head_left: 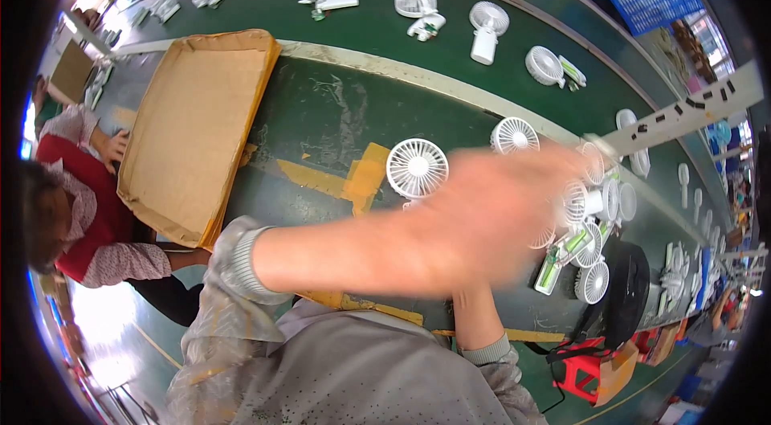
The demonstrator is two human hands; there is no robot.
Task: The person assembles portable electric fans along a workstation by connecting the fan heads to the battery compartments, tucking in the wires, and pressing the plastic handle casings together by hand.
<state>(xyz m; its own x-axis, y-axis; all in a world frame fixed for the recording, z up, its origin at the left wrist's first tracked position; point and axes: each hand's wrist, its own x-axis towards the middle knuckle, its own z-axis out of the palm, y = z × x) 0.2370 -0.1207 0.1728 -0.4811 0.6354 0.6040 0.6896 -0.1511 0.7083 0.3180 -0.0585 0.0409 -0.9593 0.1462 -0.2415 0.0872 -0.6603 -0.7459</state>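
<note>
My left hand (502,204) stretches across to the right over the bench, smeared by motion, so its fingers and anything in them cannot be made out. Behind it, my right forearm (478,316) comes up from the lower edge; the right hand itself is hidden by the left. A white round fan head (418,169) lies just left of my left hand, its lower part partly covered. Another white fan (515,136) lies beyond the hand. To the right is a pile of white handheld fans (590,242), some with an opened handle (549,274) showing green inside.
A shallow cardboard tray (193,132) stands on the left, with a co-worker's hand (111,148) at its edge. Along the far green conveyor (361,31) lie several white fans. A slotted metal post (691,110), a black bag (629,292) and a red stool (580,373) are at right.
</note>
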